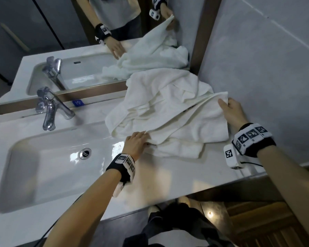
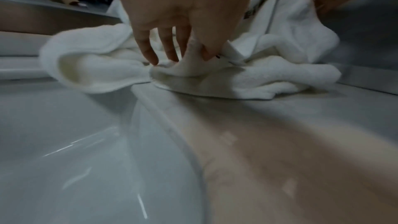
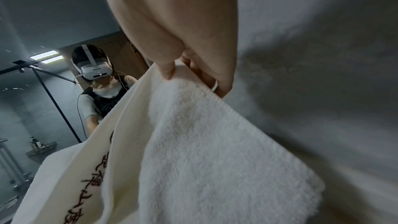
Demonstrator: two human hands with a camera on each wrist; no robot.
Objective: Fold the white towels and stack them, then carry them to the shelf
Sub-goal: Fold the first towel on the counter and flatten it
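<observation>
Two hands, well apart, pinch one soft white towel (image 1: 177, 122) on the shiny white tabletop (image 1: 168, 177), stretched between them: left hand (image 1: 135, 142) near the sink, right hand (image 1: 233, 111) lifting the far corner.

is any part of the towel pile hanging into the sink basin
No, in the head view the towels lie on the counter right of the sink, their edge stopping beside the basin.

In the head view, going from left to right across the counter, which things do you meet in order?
Faucet → sink drain → left hand, pinching the near towel edge → white towels piled on the counter → right hand, gripping the lifted far corner → grey wall.
</observation>
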